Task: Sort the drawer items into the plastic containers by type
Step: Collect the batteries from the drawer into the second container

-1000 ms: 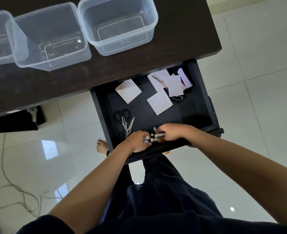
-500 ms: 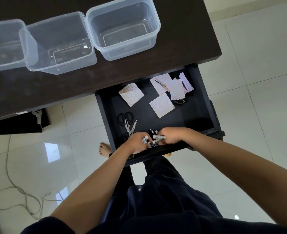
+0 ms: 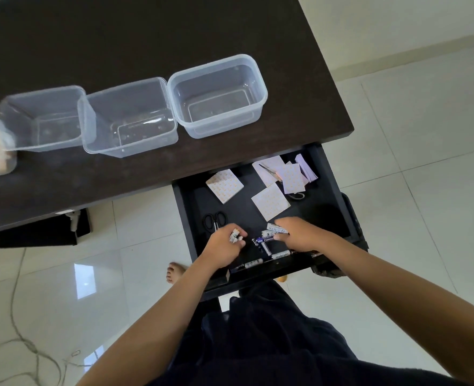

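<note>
Left hand (image 3: 224,246) clenches several batteries (image 3: 236,235); right hand (image 3: 300,235) seemingly pinches more. An overfull grip could spill cells across the drawer (image 3: 332,185).

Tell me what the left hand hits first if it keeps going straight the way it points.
Probably the black scissors: the left hand, gripping batteries, points up-left toward their handles, just beyond its knuckles. Depth is unclear.

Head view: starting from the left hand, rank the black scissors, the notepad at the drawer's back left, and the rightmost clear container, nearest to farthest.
1. Black scissors: just beyond the left hand, at the drawer's left side.
2. Notepad: farther back in the drawer's left rear corner.
3. Rightmost clear container: up on the desk behind the drawer, farthest.
</note>
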Motion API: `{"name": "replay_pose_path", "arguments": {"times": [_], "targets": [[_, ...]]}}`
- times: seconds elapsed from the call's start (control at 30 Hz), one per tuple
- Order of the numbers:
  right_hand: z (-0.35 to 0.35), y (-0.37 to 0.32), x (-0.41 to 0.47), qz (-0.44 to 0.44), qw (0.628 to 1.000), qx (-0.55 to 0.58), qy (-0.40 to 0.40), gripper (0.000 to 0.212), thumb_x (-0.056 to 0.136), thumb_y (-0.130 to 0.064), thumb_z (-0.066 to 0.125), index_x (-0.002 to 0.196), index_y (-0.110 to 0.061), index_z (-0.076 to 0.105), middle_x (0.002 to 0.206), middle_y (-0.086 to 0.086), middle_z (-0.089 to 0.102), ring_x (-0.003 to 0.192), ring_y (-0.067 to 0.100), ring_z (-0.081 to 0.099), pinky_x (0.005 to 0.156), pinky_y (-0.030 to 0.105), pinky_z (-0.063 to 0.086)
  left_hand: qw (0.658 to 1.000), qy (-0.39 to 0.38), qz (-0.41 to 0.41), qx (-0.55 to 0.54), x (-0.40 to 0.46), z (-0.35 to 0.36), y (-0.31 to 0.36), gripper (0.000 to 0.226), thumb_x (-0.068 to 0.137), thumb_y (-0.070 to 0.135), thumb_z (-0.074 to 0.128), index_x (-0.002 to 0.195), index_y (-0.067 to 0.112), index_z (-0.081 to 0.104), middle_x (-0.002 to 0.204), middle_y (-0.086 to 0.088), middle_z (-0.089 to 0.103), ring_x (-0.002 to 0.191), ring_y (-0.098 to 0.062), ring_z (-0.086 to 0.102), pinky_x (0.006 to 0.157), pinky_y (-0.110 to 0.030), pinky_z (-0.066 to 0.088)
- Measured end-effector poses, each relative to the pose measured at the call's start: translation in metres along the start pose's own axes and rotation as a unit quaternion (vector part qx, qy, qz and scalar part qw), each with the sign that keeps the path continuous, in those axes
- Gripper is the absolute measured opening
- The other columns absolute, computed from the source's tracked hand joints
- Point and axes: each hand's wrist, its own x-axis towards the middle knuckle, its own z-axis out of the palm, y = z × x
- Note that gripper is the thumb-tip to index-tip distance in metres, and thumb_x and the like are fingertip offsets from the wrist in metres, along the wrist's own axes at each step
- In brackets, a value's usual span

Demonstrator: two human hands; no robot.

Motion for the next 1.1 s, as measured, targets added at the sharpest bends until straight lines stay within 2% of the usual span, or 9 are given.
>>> {"name": "replay_pose_path", "arguments": {"times": [0.17,0.3,0.37,0.47,0.63,0.8,0.93,1.03,1.1], "targets": [[-0.025,-0.033,-0.004,-0.030,0.998,0.029,0.053,0.022,0.096,-0.027,0.052,0.076,-0.020,0.044,0.075,-0.003,0.049,0.067,0.014,0.047,0.058,0.027,0.034,0.997,0.055,0.039,-0.030,-0.011,-0.045,0.028,0.015,0.088,0.009,0.060,0.089,0.024,0.059,0.077,0.002,0.058,0.059,-0.009,0.052,0.059,-0.023,0.044],[-0.048,-0.088,-0.002,-0.067,0.992,0.041,0.097,0.032,0.097,-0.028,0.050,0.072,-0.035,0.032,0.072,-0.014,0.036,0.063,0.001,0.038,0.057,0.017,0.029,0.992,0.089,0.053,-0.077,-0.025,-0.093,0.042,0.012,0.090,0.009,0.057,0.093,0.020,0.059,0.078,-0.001,0.057,0.068,-0.018,0.053,0.063,-0.029,0.047],[-0.057,-0.123,0.000,-0.088,0.988,0.037,0.123,0.021,0.098,-0.026,0.049,0.078,-0.024,0.043,0.071,-0.010,0.042,0.061,0.007,0.042,0.055,0.017,0.031,0.988,0.092,0.057,-0.109,-0.034,-0.121,0.045,0.012,0.091,0.006,0.055,0.096,0.016,0.059,0.074,-0.004,0.055,0.067,-0.019,0.051,0.060,-0.032,0.046],[-0.068,-0.183,0.006,-0.122,0.979,0.054,0.153,0.019,0.097,-0.023,0.050,0.088,-0.007,0.051,0.068,-0.005,0.046,0.058,0.010,0.043,0.051,0.018,0.031,0.983,0.111,0.071,-0.126,-0.050,-0.171,0.044,0.013,0.091,0.003,0.054,0.100,0.011,0.059,0.072,-0.004,0.055,0.062,-0.014,0.051,0.052,-0.024,0.047],[-0.075,-0.291,0.031,-0.163,0.971,0.057,0.163,0.016,0.098,-0.028,0.047,0.096,-0.014,0.055,0.081,0.001,0.056,0.070,0.017,0.052,0.062,0.030,0.039,0.977,0.145,0.070,-0.143,-0.074,-0.269,0.026,0.012,0.092,0.007,0.055,0.093,0.019,0.056,0.078,-0.003,0.057,0.072,-0.015,0.055,0.061,-0.027,0.052],[-0.077,-0.391,0.076,-0.175,0.963,0.043,0.199,0.015,0.098,-0.027,0.048,0.096,-0.014,0.056,0.086,0.002,0.060,0.075,0.019,0.056,0.064,0.031,0.042,0.973,0.189,0.072,-0.108,-0.078,-0.364,0.003,0.012,0.092,0.009,0.056,0.097,0.019,0.058,0.081,-0.004,0.059,0.077,-0.017,0.057,0.063,-0.028,0.055],[-0.074,-0.443,0.118,-0.139,0.963,0.053,0.225,0.023,0.096,-0.023,0.049,0.074,-0.016,0.046,0.072,0.002,0.048,0.060,0.016,0.044,0.052,0.029,0.030,0.970,0.217,0.065,-0.083,-0.051,-0.422,-0.019,0.012,0.087,0.009,0.058,0.097,0.017,0.060,0.087,-0.006,0.056,0.080,-0.018,0.055,0.059,-0.030,0.056],[-0.070,-0.465,0.145,-0.103,0.968,0.042,0.226,0.026,0.096,-0.020,0.048,0.071,-0.017,0.041,0.069,-0.001,0.044,0.062,0.017,0.044,0.051,0.028,0.029,0.971,0.229,0.068,-0.032,-0.025,-0.447,-0.028,0.008,0.082,0.009,0.062,0.088,0.012,0.058,0.080,-0.006,0.057,0.078,-0.025,0.056,0.072,-0.041,0.058],[-0.067,-0.473,0.159,-0.079,0.971,0.017,0.225,0.020,0.096,-0.020,0.048,0.077,-0.014,0.044,0.071,-0.001,0.047,0.071,0.022,0.049,0.058,0.030,0.034,0.971,0.229,0.061,0.027,-0.011,-0.455,-0.030,0.007,0.080,0.008,0.061,0.084,0.011,0.056,0.078,-0.007,0.058,0.077,-0.028,0.057,0.077,-0.037,0.051]]}}
